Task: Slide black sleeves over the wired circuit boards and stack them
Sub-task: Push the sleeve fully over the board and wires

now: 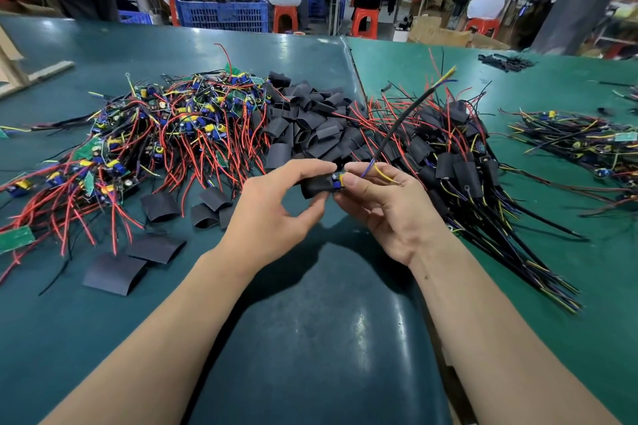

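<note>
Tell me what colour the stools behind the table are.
Orange-red stools, seen best in the head view, the only view.

Circuit board (337,180) mostly hidden inside black sleeve (316,186); bare-board pile (165,134) cut by left edge; background workers blurred.

Green table (310,338) bears wired boards (165,134), black sleeves (303,124) (perhaps shrink tubing).

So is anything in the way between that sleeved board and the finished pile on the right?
Nothing visible. The right hand and left hand hold the sleeved board just beside the finished pile.
</note>
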